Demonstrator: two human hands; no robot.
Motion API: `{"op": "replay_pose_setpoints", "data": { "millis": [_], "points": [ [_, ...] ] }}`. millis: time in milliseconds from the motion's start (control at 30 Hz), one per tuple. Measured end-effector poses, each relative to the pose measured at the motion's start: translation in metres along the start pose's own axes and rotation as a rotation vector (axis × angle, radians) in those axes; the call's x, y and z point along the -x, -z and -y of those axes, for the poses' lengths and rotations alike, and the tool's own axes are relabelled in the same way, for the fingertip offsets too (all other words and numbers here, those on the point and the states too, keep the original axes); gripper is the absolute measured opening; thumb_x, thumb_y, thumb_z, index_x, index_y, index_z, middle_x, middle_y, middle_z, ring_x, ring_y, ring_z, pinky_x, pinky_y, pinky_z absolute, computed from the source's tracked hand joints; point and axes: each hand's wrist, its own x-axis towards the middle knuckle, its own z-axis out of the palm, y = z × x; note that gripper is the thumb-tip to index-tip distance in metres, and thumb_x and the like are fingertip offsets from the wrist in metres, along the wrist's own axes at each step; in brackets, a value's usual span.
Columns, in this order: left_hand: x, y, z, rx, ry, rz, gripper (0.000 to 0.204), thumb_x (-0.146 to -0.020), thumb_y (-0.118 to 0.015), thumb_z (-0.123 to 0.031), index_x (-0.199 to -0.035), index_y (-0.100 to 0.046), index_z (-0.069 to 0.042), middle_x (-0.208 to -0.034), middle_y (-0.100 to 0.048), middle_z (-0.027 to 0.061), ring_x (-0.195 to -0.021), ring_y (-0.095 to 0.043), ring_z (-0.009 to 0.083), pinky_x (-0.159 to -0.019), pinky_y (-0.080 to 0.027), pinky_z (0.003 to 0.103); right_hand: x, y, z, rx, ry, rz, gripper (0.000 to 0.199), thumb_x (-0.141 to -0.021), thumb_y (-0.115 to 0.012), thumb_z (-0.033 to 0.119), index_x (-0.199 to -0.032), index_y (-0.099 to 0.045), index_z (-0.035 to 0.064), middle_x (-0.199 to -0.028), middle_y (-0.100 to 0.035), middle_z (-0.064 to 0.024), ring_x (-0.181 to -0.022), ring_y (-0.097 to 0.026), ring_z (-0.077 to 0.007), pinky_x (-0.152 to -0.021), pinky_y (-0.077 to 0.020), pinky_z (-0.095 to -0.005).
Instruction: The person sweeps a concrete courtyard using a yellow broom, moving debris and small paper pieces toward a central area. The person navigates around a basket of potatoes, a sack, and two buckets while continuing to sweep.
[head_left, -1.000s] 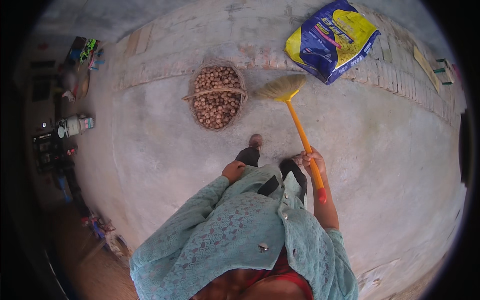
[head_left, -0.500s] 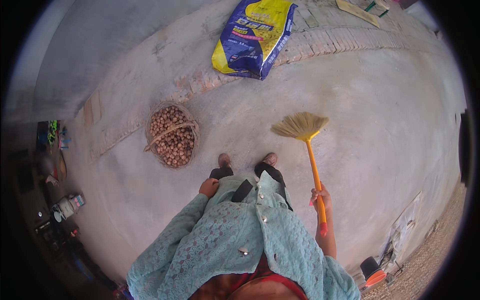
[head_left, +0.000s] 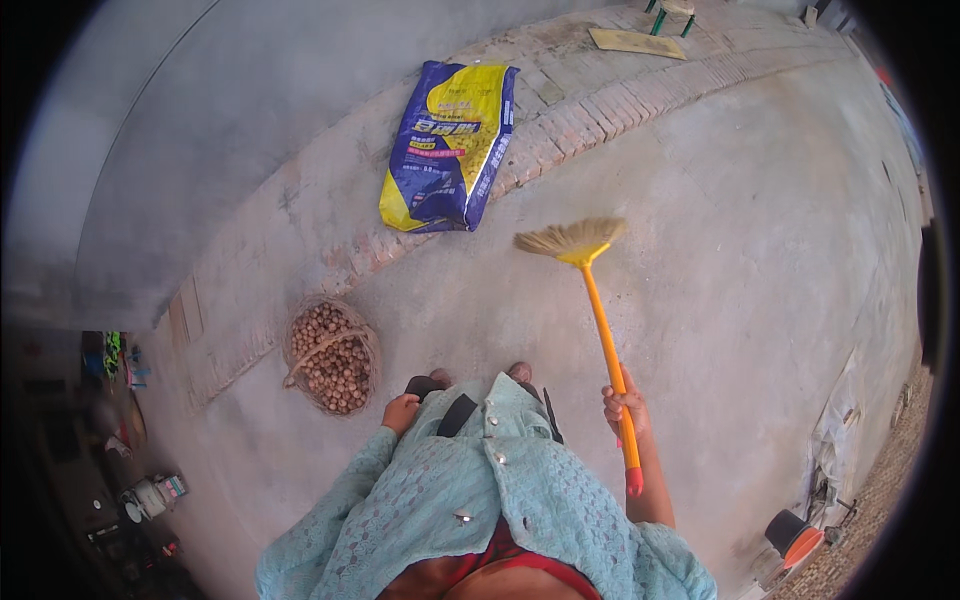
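Worn on head, as left lens of side-by-side fisheye pair. Looking steeply down, upright and unmirrored. Very near at lower edge: pale blue jacket (head_left: 400, 515). Farther off, below mid-frame: left hand (head_left: 400, 412), right hand (head_left: 627, 405) and shoe tips (head_left: 520, 371), all seen from above. Farthest, toward top: concrete floor (head_left: 740, 250), brick edging (head_left: 590, 120), grey wall (head_left: 250, 120). Set aslant to brick edging. Bending straight edges toward rim; black around circular border.

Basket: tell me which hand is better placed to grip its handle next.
Probably the left hand: it is nearer the wicker basket, with no tool visible in it. The right hand is farther away and grips the broom.
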Motion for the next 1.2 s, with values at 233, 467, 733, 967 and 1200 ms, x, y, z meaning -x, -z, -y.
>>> {"op": "replay_pose_setpoints", "data": {
  "millis": [233, 467, 733, 967, 1200],
  "points": [
    [-0.027, 0.02, -0.024, -0.052, 0.012, -0.008, 0.028, -0.073, -0.053, -0.023, -0.093, -0.059, -0.005, -0.086, -0.062, 0.0123, -0.081, -0.059, 0.022, -0.074, -0.045, 0.031, -0.173, -0.016, 0.001, -0.089, -0.151, 0.045, 0.061, -0.07, -0.047, -0.008, -0.119, -0.029, 0.0238, -0.079, -0.045, -0.0138, -0.048, -0.041, -0.0102, -0.04, -0.0359, -0.0183],
    [-0.097, 0.009, -0.028, 0.002, 0.082, 0.089, 0.032, -0.071, -0.053, -0.027, -0.094, -0.06, -0.006, -0.086, -0.062, 0.0137, -0.082, -0.059, 0.0239, -0.075, -0.044, 0.032, -0.184, 0.0, 0.047, -0.161, -0.181, -0.149, 0.057, -0.07, -0.048, -0.009, -0.113, -0.022, 0.0188, -0.076, -0.046, -0.0161, -0.047, -0.045, -0.0123, -0.037, -0.0377, -0.019],
    [-0.205, -0.029, -0.063, 0.015, 0.099, 0.203, 0.031, -0.073, -0.05, -0.027, -0.091, -0.061, -0.005, -0.086, -0.061, 0.015, -0.084, -0.058, 0.0261, -0.075, -0.044, 0.033, -0.089, -0.059, 0.136, 0.466, -0.12, -0.614, 0.082, -0.067, -0.05, -0.01, -0.134, -0.007, 0.0103, -0.069, -0.05, -0.0123, -0.046, -0.046, -0.0138, -0.038, -0.0381, -0.0239],
    [-0.281, -0.022, -0.139, 0.019, 0.048, 0.2, 0.028, -0.073, -0.053, -0.022, -0.092, -0.06, -0.003, -0.079, -0.063, 0.0123, -0.075, -0.06, 0.0227, -0.069, -0.046, 0.031, -0.111, -0.1, 0.176, 0.198, 0.104, -0.419, 0.084, -0.066, -0.048, -0.01, -0.135, -0.007, 0.0169, -0.072, -0.049, -0.0113, -0.045, -0.043, -0.0134, -0.038, -0.0365, -0.0235],
    [-0.28, -0.011, -0.228, 0.329, 0.312, 0.16, 0.028, -0.074, -0.054, -0.016, -0.097, -0.058, -0.001, -0.075, -0.06, 0.0067, -0.064, -0.056, 0.0127, -0.054, -0.044, 0.026, -0.248, -0.031, 0.285, 0.232, -0.07, -0.224, 0.08, -0.066, -0.048, -0.01, -0.134, -0.012, 0.0124, -0.072, -0.05, -0.0127, -0.046, -0.043, -0.0134, -0.038, -0.0354, -0.0227]
  ]
}}
